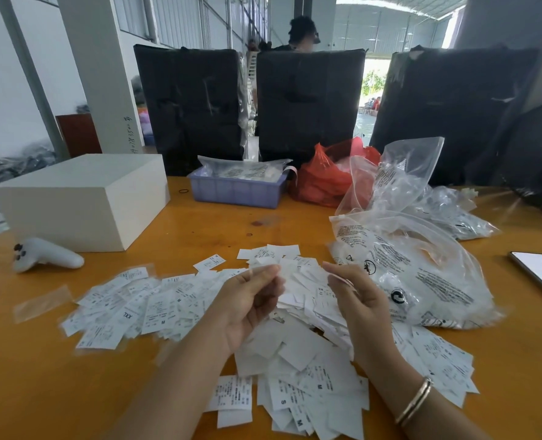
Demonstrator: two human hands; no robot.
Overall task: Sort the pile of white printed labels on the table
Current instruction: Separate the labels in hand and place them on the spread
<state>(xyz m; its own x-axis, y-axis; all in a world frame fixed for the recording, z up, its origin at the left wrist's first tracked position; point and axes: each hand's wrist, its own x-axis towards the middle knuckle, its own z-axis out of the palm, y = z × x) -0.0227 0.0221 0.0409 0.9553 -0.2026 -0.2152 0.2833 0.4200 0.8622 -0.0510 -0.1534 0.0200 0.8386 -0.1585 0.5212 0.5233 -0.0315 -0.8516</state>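
Observation:
A pile of white printed labels (298,347) covers the orange table (56,385) in front of me, some face down, some showing sizes such as M, S and XXL. More labels fan out to the left (126,306) and to the right (438,354). My left hand (247,306) hovers palm-up over the pile, thumb and forefinger pinched on a white label (287,269). My right hand (352,300), a bangle on its wrist, is raised beside it with curled fingers. Motion blur hides whether the right hand holds anything.
Printed clear plastic bags (422,281) lie right of the pile. A phone (539,271) sits at the right edge. A white box (82,198) and white controller (47,254) are at the left. A blue tray (237,190), red bag (326,182) and black wrapped bundles (307,103) stand behind.

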